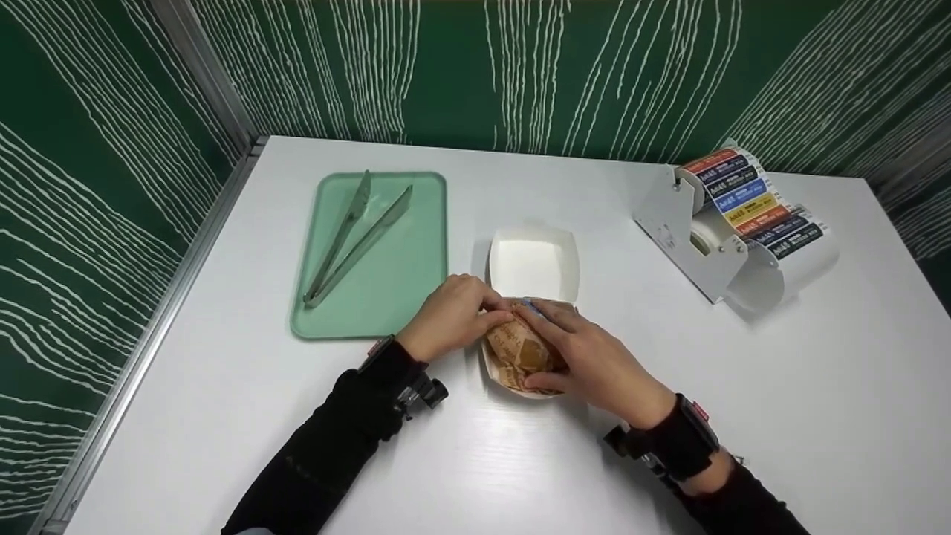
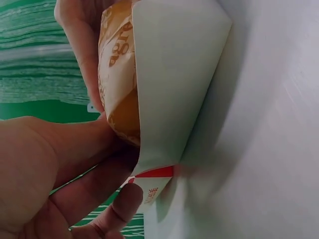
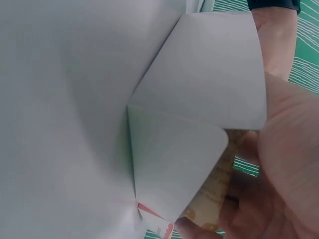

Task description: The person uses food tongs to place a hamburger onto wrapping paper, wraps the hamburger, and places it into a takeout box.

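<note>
A burger wrapped in brown printed paper [image 1: 513, 345] sits in the base of an open white clamshell box [image 1: 535, 264], whose lid lies back on the far side. My left hand [image 1: 455, 318] pinches at the wrapper by the far left corner, thumb and fingertips against the paper. Over the burger's right side lies my right hand [image 1: 594, 360], its thumb on the near edge and its fingers across the far side. In the left wrist view the wrapped burger [image 2: 119, 69] bulges above the box wall [image 2: 174, 79]. The right wrist view shows the box's outer side [image 3: 174, 154], hiding most of the burger.
A green tray [image 1: 409, 275] with metal tongs [image 1: 356, 245] stands at the left. Toward the back right is a white dispenser [image 1: 669, 223] with a roll of coloured labels [image 1: 743, 197]. A green patterned partition [image 1: 446, 74] borders the white table [image 1: 490, 475] behind.
</note>
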Demonstrator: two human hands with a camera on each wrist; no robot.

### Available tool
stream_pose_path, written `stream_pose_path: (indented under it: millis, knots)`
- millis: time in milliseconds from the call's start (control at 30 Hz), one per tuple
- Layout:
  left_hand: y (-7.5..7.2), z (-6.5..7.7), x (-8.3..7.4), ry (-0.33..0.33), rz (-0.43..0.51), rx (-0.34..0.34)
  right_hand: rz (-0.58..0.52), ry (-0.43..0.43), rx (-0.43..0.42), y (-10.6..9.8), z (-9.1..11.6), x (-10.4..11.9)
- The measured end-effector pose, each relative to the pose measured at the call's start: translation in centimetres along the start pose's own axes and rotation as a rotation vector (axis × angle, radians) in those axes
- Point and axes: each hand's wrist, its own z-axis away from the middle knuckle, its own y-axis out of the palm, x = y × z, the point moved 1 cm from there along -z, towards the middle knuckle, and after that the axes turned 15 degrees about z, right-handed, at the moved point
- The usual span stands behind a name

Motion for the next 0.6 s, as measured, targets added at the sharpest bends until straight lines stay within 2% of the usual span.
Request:
stream_pose_path:
  millis: [133,300,400,600]
  knots:
    - [0.3,0.2,-0.3,-0.034,-0.068,-0.036,0.0,0.023,0.032,0.0,0.2,0.0]
    - [0.7,0.4,-0.5,-0.03,-0.137,-0.07,-0.036,0.033,0.063,0.0,0.2,-0.2]
    - [0.7,0.3,-0.2,-0.01,-0.117,-0.093,-0.086,0.033,0.079,0.0,0.2,-0.6]
    - [0.6,0.0,0.3,0.058,-0.016,-0.142,-0.225,0.04,0.129,-0.7,0.2,-1.9]
